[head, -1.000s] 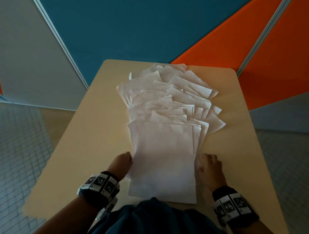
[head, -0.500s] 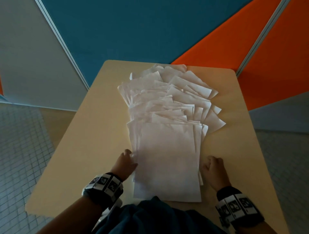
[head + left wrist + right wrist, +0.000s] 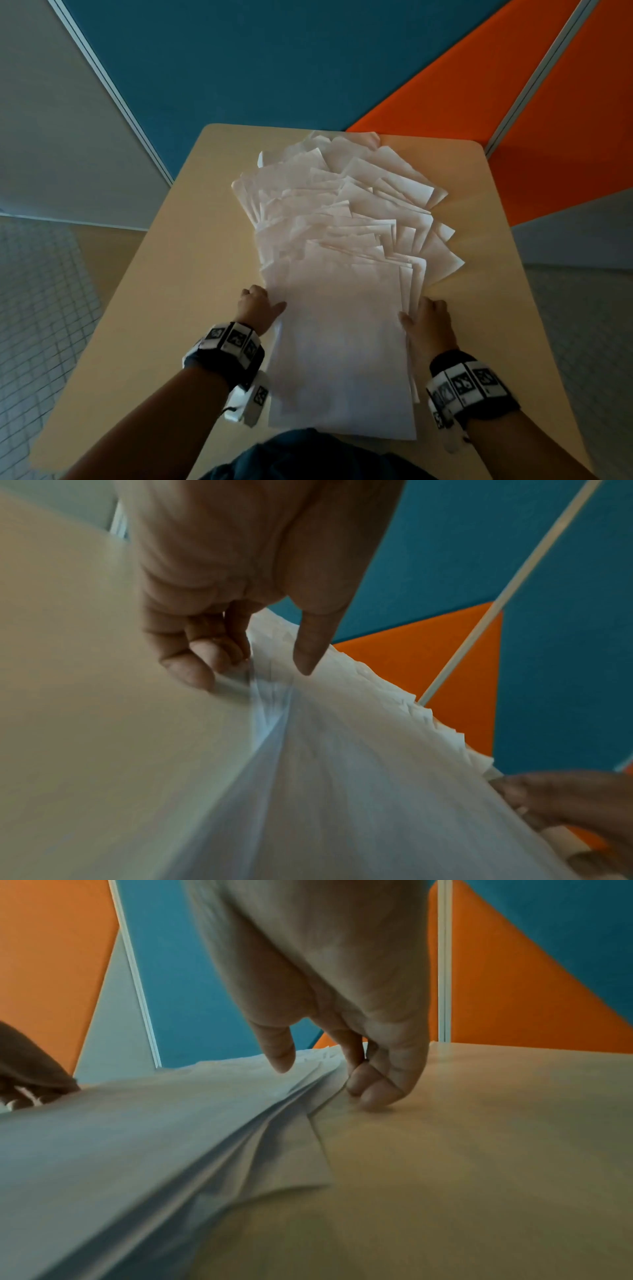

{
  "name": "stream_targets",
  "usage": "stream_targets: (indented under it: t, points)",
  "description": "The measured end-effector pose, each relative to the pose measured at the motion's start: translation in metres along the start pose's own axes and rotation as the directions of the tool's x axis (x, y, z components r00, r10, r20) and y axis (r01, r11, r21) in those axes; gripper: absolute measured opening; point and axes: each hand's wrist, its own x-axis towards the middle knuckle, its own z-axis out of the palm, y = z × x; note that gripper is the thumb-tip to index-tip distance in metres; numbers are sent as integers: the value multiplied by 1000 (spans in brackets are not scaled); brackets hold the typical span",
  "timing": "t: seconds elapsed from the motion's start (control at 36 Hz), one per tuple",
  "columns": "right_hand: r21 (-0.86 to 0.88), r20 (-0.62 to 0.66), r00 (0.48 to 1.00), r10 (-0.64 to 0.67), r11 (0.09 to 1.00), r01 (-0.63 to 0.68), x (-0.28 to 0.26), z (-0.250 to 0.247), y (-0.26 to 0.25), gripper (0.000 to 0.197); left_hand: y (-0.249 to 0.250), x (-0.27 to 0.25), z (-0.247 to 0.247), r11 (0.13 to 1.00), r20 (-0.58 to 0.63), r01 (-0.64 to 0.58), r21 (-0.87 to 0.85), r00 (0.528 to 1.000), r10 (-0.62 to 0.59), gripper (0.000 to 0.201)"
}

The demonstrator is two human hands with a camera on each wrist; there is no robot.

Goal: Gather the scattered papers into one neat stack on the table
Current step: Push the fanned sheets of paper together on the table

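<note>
Since a second ago both hands have slid forward along the papers' [image 3: 337,308] sides, the near sheets squaring up between them. On the left hand [image 3: 257,310] the fingers [image 3: 192,666] curl against the left edge with the thumb lying on the top sheet; the right hand [image 3: 430,322] mirrors it, curled fingers [image 3: 375,1088] at the right edge and touching the table [image 3: 178,274]. Lengthwise the papers run away from the person, fanned crookedly at the far end. Blue and orange wall panels [image 3: 274,58] stand beyond.
</note>
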Motion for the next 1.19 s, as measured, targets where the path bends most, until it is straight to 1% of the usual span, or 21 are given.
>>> stream_targets:
  t: [0.08, 0.14, 0.19, 0.25, 0.31, 0.36, 0.42, 0.47, 0.53, 0.56, 0.61, 0.67, 0.75, 0.86, 0.94, 1.0, 1.03, 1.08, 1.14, 1.17, 1.19]
  points:
    - [-105, -20, 999, -34, 994, 32, 7, 3, -12, 54, 13, 7, 1, 999, -6, 22, -28, 1000, -22, 66]
    - [-123, -32, 999, -40, 992, 35, 8, 6, -17, 58, 21, 9, 4, 1000, -18, -9, -23, 1000, 8, 69]
    - [-117, -35, 997, -63, 991, 58, 9, 9, -21, 61, 26, 9, 9, 998, -16, -54, 8, 998, 54, 70]
    - [-107, -16, 992, -122, 987, 120, 10, 13, -23, 62, 31, 8, 13, 991, -1, -126, 51, 992, 126, 71]
    - [-64, 2, 989, -146, 987, 146, 9, 13, -24, 67, 33, 8, 15, 986, 10, -158, 51, 987, 158, 75]
    - [-27, -6, 992, -129, 991, 129, 8, 12, -21, 71, 31, 8, 13, 991, 5, -137, 1, 991, 137, 83]
    - [36, -48, 997, -66, 997, 68, 7, 7, -14, 65, 23, 10, 10, 993, -25, -90, -74, 996, 88, 87]
    - [51, -55, 998, -22, 998, 25, 2, 2, -4, 48, 11, 7, 6, 992, -30, -100, -71, 995, 98, 74]
    - [10, -1, 999, -50, 999, 50, -6, 1, 6, 37, -2, -1, 5, 987, 20, -157, -37, 987, 158, 56]
    - [-7, 28, 997, -73, 997, 73, -12, 2, 9, 35, -7, -7, 7, 983, 48, -181, -23, 982, 182, 52]
    - [-51, 56, 993, -105, 993, 108, -23, 7, 10, 38, -15, -17, 13, 973, 89, -221, 65, 973, 215, 48]
    - [-106, 64, 993, -103, 988, 110, -33, 15, 5, 47, -16, -26, 20, 956, 113, -249, 153, 966, 233, 46]
    - [-152, 72, 994, -86, 984, 96, -43, 20, -5, 56, -11, -37, 25, 945, 147, -247, 214, 965, 219, 46]
    - [10, 101, 994, -29, 1000, 28, -43, 8, 2, 51, -14, -39, 13, 956, 120, -222, 191, 972, 202, 43]
    - [10, 92, 996, -15, 1000, 14, -49, -1, 19, 43, -22, -42, 6, 951, 113, -238, 199, 969, 219, 39]
    - [-1, 106, 994, -6, 1000, 7, -56, -1, 27, 40, -26, -48, 6, 958, 116, -215, 188, 974, 196, 36]
    - [-3, 115, 993, -7, 1000, 7, -61, 2, 28, 39, -26, -53, 8, 961, 142, -206, 187, 973, 181, 35]
    - [-18, 123, 992, -4, 1000, 6, -72, 12, 24, 42, -25, -61, 14, 950, 201, -224, 218, 963, 181, 35]
    - [-47, 128, 992, -1, 999, 7, -82, 22, 15, 54, -22, -66, 20, 944, 242, -234, 232, 954, 177, 38]
    - [-56, 124, 992, 1, 998, 6, -85, 25, 12, 60, -23, -67, 21, 946, 249, -230, 230, 953, 171, 39]
    - [-49, 118, 993, 7, 999, -1, -86, 26, 9, 62, -22, -66, 18, 944, 220, -231, 235, 959, 179, 38]
